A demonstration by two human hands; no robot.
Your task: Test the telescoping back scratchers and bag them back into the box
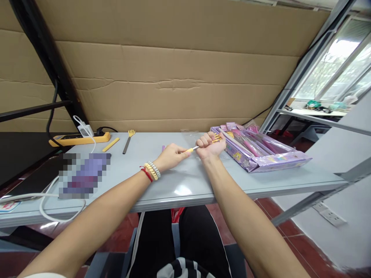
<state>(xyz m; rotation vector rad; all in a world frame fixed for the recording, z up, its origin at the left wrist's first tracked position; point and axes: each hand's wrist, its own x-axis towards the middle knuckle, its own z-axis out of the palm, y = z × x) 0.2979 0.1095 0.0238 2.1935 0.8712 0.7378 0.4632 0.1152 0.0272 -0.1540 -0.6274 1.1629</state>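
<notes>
Over grey desk [188,173], yellow-clawed stick [195,148]: left hand [171,157] pinching yellow end [189,150], right hand [211,147] curled round stick near claw [216,138]. Looks light, stiff; bare metal probably slick, claw perhaps fragile. Best held by yellow end, clear of claw.

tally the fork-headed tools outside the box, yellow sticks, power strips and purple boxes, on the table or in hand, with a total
Fork-headed tools: 2 (the dark-handled tool lying down, the held tool between left hand and right hand)
Yellow stick: 1
Power strip: 1
Purple box: 1
Total: 5
</notes>
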